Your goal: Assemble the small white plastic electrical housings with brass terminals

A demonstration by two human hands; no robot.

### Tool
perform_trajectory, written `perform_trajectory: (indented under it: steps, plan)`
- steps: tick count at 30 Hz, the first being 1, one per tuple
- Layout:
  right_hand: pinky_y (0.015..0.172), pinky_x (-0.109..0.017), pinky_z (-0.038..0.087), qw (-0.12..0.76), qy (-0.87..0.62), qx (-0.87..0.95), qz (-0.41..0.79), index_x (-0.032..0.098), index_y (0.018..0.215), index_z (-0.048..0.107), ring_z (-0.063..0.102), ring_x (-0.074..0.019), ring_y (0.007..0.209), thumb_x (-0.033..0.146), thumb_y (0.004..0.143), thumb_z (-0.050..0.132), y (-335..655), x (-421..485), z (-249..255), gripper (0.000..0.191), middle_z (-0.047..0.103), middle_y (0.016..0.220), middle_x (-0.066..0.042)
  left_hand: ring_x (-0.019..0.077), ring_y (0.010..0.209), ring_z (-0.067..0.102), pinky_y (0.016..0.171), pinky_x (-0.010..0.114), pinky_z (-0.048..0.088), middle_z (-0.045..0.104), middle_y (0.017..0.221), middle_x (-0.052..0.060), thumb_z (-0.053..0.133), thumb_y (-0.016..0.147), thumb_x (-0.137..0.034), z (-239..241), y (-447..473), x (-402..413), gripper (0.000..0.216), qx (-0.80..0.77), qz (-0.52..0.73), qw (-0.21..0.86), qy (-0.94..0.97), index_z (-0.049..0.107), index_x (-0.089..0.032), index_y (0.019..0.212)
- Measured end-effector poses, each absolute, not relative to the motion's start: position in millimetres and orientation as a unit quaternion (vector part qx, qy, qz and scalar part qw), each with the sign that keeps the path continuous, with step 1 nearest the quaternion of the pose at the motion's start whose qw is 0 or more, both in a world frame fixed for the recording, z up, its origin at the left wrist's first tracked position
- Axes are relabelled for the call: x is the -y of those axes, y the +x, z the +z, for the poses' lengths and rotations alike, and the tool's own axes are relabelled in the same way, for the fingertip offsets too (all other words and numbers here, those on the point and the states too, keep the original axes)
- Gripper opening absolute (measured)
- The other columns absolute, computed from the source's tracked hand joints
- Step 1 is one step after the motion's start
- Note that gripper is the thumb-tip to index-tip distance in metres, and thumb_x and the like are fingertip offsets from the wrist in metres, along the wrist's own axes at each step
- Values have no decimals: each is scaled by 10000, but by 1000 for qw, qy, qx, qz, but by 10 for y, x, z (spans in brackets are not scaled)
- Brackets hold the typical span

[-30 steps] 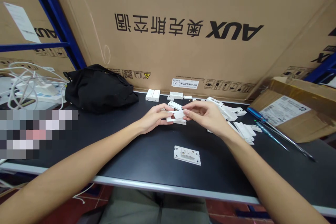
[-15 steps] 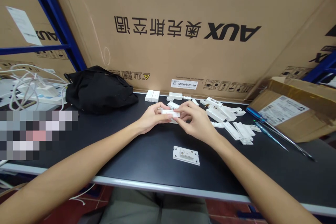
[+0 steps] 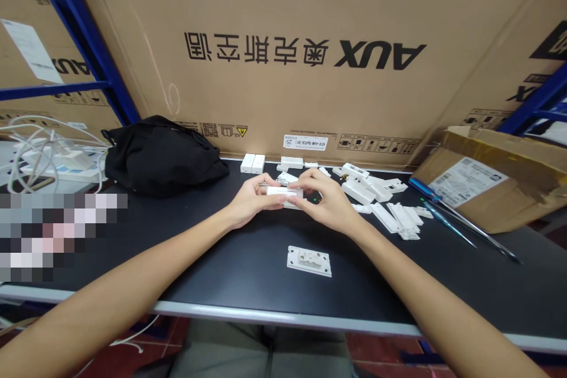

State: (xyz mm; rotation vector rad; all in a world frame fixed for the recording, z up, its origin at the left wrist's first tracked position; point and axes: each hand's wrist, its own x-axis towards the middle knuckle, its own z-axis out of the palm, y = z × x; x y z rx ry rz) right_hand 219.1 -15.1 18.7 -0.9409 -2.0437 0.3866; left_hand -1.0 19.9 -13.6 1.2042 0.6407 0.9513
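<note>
White piece: small, oblong, held level just above the table, mid-bench, beyond the plate

Step in hand, as I judge it: both hands work this one piece between them, pressing or fitting it end to end. I cannot tell whether it is one part or two mated

Left hand: fingers curl over the top of the piece's left end, thumb under, clamped on it

Right hand: fingers closed on the right end, pinching from above and from the side. A green speck shows by these fingers, too small to name

Next move, my judgement: it calls for a firm pinch at both ends and the piece kept square, since it is small and smooth and the fingers cover most of it

Outward:
- plate lies flat, alone, near the front edge, well apart from the hands
- loose white parts are scattered just right of the right hand
- two white blocks stand side by side at the back, near the big carton
- screwdrivers lie on the table further right, beside a small box
- black bag slumps at back left
- white cables lie tangled at far left, off the table
</note>
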Motion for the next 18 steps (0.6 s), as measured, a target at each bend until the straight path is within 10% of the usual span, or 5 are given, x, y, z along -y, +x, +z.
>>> perform_trajectory:
  steps: [7,18]
  plan:
    - [799,-368,644,425,-424,731,325,177,1027,721,766,-232,870,458,830,795,2184,87,105,351,793,964,-87,139,805,748,784,274,639,764,880,35,970,648,-292,-162,-1,-198,479,-271,455,657,537,586,-146,895]
    - [751,-334,609,365,-464,770,241,185,1012,743,750,-211,838,434,887,692,2355,86,309,283,798,935,-68,192,833,761,761,325,654,760,898,45,962,635,-274,-130,24,-172,441,-267,462,663,526,612,-145,870]
